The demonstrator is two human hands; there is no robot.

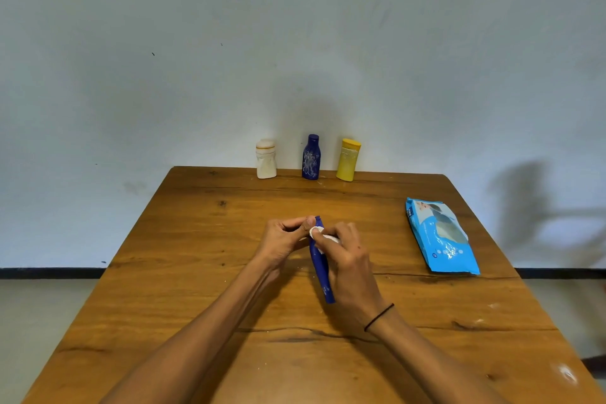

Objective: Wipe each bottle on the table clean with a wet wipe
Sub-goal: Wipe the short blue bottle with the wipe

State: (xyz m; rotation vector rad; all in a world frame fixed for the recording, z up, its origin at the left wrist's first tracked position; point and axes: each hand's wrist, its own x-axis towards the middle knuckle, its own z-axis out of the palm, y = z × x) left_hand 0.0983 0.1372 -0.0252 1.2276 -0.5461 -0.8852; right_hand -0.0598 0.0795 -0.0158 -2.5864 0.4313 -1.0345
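A dark blue bottle [320, 267] is held above the middle of the wooden table [196, 239], its cap pointing away from me. My left hand [283, 241] pinches it near the cap end. My right hand [347, 259] grips a bunched white wet wipe [323, 234] against the bottle's upper part. Three more bottles stand in a row at the table's far edge: a white one [266, 159], a smeared dark blue one [311, 157] and a yellow one [348, 160].
A light blue pack of wet wipes [441, 236] lies flat on the right side of the table. A pale wall rises directly behind the far edge. A thin black band circles my right wrist.
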